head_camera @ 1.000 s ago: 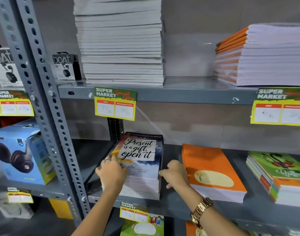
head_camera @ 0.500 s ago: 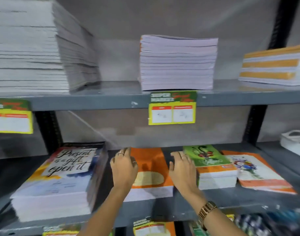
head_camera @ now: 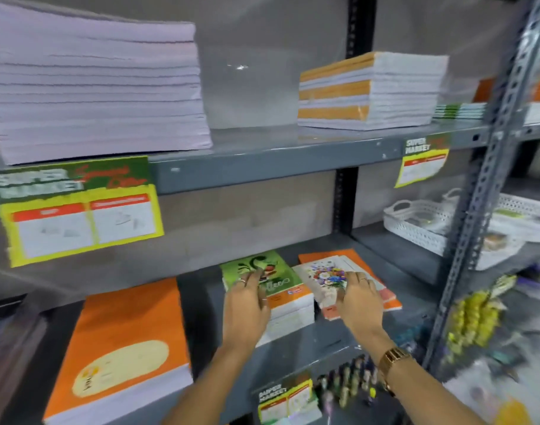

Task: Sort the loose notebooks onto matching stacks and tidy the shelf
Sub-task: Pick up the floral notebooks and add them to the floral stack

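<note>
On the middle shelf (head_camera: 311, 343) a green-covered notebook stack (head_camera: 276, 279) stands beside a flower-covered notebook (head_camera: 322, 276), which lies askew on thin orange notebooks (head_camera: 351, 256). My left hand (head_camera: 247, 305) rests flat against the green stack's left edge, fingers spread. With its fingers laid over the cover, my right hand (head_camera: 357, 299) sits on the flower notebook's near right part. A thick orange stack (head_camera: 124, 332) lies at the left, apart from both hands.
The upper shelf holds a tall white-edged stack (head_camera: 93, 87) and an orange-and-white stack (head_camera: 370, 90). Price tags (head_camera: 78, 210) hang off the shelf edge. A perforated grey upright (head_camera: 477, 225) stands to the right, with white baskets (head_camera: 416, 225) behind it. Small bottles (head_camera: 345, 384) sit below.
The view and both hands have shifted right along the shelf: from the quote-covered stack, past the orange stack, to the green stack and the flower notebook.
</note>
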`<state>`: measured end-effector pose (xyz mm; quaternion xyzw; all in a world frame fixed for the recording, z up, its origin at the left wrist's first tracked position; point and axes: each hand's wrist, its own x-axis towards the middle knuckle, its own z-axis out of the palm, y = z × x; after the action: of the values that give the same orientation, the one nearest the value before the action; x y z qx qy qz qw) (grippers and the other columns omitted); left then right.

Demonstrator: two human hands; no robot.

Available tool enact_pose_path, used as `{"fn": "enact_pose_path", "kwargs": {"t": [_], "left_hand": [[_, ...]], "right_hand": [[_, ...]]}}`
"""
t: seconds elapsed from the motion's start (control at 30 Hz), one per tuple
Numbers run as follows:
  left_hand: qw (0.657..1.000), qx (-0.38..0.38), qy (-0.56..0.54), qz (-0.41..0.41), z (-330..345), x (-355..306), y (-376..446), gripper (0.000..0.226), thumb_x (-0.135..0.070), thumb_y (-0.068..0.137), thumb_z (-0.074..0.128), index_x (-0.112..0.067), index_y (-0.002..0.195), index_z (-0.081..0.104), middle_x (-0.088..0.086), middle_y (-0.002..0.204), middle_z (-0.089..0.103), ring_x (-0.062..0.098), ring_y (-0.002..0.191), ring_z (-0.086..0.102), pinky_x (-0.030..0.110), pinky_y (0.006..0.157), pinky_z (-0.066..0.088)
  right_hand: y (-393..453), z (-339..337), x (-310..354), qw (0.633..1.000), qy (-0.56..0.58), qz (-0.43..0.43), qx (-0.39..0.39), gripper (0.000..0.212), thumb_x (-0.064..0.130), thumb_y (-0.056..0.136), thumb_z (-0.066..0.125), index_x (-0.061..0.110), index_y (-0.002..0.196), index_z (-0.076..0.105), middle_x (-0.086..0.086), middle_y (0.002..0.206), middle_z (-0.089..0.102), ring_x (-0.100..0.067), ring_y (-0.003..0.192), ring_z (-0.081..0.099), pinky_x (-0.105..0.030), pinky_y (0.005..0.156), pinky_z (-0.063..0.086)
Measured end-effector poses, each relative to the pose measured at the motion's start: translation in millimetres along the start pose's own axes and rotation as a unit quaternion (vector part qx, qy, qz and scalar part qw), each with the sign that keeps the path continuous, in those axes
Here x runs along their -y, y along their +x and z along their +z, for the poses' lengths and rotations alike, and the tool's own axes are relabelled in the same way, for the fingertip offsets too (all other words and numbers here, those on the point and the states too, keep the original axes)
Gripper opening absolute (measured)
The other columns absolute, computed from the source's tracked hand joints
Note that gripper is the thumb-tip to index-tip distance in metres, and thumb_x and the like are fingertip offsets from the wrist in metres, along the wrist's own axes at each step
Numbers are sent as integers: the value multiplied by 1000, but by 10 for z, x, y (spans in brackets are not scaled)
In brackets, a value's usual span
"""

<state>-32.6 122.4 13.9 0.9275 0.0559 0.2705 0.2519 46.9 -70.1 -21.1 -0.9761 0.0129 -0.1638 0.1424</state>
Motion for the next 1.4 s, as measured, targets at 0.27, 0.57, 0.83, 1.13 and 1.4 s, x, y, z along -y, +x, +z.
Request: {"fn": "enact_pose_path", "kwargs": {"t": [0.27, 0.57, 0.83, 1.13, 1.4], "left_hand": [[977, 54, 141, 154, 751, -467, -137, 59, -19, 44, 86, -10, 101, 72, 3, 103, 74, 21, 101, 69, 45, 85, 55], [944, 153, 196, 217, 1140, -473, -364, 56, -40, 63, 76, -14, 112, 67, 1, 118, 69, 15, 112, 63, 33, 108, 2], [931, 154, 204, 259, 1204, -334, -441, 50, -44, 79, 54, -15, 118, 63, -2, 125, 65, 11, 116, 59, 32, 111, 16], [935, 223, 183, 204, 992, -100, -551, 58, -38, 94, 40, -10, 143, 28, 7, 153, 28, 20, 142, 25, 45, 115, 17], [937, 239, 163, 194, 735, 245, -715, 56, -34, 100, 22, -12, 148, 3, 2, 159, -1, 17, 146, -3, 35, 113, -15]], "right_hand": [[360, 152, -547, 982, 31, 141, 120, 67, 46, 84, 57, 1, 130, 39, -15, 134, 47, -32, 126, 40, -41, 96, 44], [672, 102, -488, 954, 2, 176, 243, 72, 49, 74, 71, 13, 130, 46, -13, 139, 40, -31, 129, 35, -44, 103, 38], [740, 131, -463, 935, 104, 256, 223, 63, 30, 71, 79, 12, 124, 50, -10, 135, 50, -29, 127, 43, -40, 105, 36], [593, -214, -119, 947, 215, 231, 64, 34, 7, 88, 51, -6, 119, 45, -27, 124, 56, -42, 117, 51, -42, 92, 45], [330, -574, 317, 945, 253, 159, -137, 25, 5, 89, 52, -2, 112, 44, -26, 114, 60, -45, 103, 58, -44, 81, 45]]}}
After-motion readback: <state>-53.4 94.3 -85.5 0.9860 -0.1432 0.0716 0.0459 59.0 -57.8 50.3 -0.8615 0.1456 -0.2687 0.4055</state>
